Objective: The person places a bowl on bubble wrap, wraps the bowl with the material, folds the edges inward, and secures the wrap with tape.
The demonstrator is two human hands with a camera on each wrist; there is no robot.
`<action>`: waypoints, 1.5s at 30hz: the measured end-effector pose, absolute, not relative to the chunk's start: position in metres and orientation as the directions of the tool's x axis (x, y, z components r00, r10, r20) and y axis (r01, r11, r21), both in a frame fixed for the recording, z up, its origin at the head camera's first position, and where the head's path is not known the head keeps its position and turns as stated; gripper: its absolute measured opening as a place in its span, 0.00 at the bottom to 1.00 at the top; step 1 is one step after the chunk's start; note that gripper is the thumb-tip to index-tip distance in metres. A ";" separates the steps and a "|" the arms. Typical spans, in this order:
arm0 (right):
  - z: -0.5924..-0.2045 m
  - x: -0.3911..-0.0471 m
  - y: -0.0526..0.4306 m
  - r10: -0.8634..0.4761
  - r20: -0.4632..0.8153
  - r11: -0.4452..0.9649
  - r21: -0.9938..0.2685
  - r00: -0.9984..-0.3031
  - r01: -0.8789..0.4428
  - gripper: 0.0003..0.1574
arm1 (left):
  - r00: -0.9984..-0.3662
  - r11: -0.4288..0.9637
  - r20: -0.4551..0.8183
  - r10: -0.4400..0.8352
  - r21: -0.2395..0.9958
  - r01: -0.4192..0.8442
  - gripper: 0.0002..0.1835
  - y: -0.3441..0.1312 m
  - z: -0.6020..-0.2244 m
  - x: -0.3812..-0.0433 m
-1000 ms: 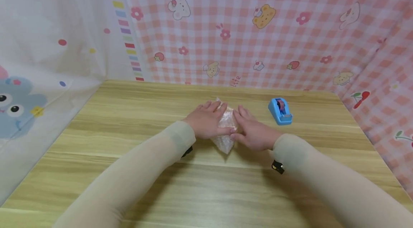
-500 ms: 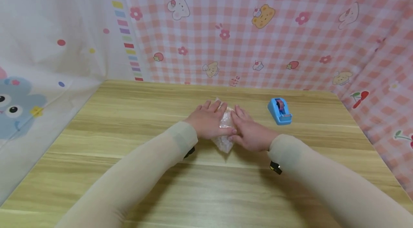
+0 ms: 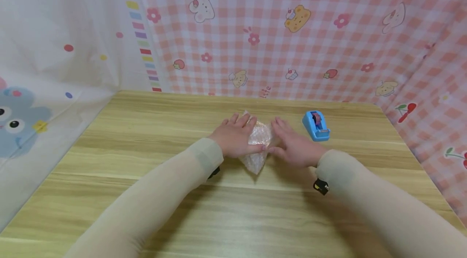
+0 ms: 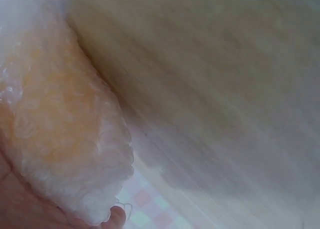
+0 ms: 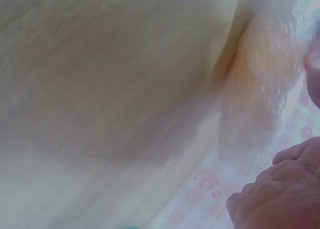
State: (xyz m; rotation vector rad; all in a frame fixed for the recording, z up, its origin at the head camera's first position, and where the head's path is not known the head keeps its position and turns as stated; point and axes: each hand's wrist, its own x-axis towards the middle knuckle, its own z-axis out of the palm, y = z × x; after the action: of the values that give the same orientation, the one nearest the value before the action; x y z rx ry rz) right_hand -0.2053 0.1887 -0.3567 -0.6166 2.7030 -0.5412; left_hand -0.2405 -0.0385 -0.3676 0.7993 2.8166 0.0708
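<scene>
A bubble-wrap bundle (image 3: 260, 136) lies on the wooden table, its pointed end toward the person. Something orange shows blurrily through the bubble wrap in the left wrist view; its kind cannot be told. My left hand (image 3: 235, 138) rests over the bundle's left side, fingers spread and straight, thumb stretched across it. On the other side, my right hand (image 3: 297, 146) lies along the bundle's right edge with straight fingers, its thumb near the left thumb's tip. Whether the right fingers press on the wrap or only border it is unclear.
A blue tape dispenser (image 3: 316, 126) with a roll of tape stands on the table to the right, beyond the right hand. Behind the table (image 3: 182, 217) hangs a pink checked cloth (image 3: 226, 26), with a pale printed cloth (image 3: 73, 18) at the left.
My right hand first slid slightly inward over the bundle, then moved back to the right, uncovering more bubble wrap. My left hand has stayed nearly in place.
</scene>
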 end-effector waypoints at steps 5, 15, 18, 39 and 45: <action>-0.349 -0.206 0.204 -0.414 -0.205 0.845 -0.449 -0.887 -0.291 0.52 | -0.826 0.849 -0.197 0.528 0.116 0.516 0.58 -0.039 -0.368 -0.241; -0.339 -0.213 0.246 -0.309 -0.138 0.880 -0.417 -0.941 -0.228 0.46 | -0.818 0.841 -0.196 0.540 0.122 0.527 0.58 -0.041 -0.368 -0.242; -0.338 -0.217 0.263 -0.229 -0.128 0.906 -0.390 -0.965 -0.164 0.43 | -0.818 0.841 -0.196 0.541 0.129 0.525 0.58 -0.041 -0.368 -0.242; -0.347 -0.235 0.302 -0.013 -0.268 0.937 -0.339 -0.963 0.082 0.35 | -0.821 0.841 -0.186 0.540 0.121 0.527 0.59 -0.039 -0.370 -0.243; -0.352 -0.242 0.301 -0.030 -0.259 0.948 -0.314 -0.965 0.055 0.34 | -0.822 0.842 -0.181 0.540 0.106 0.530 0.59 -0.039 -0.371 -0.245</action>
State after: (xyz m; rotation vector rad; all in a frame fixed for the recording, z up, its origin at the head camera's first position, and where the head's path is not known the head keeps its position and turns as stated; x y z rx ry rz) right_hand -0.2420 0.3008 -0.3518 0.0182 2.8396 -0.4680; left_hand -0.2446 -0.0391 -0.3712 0.8272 2.8162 0.0753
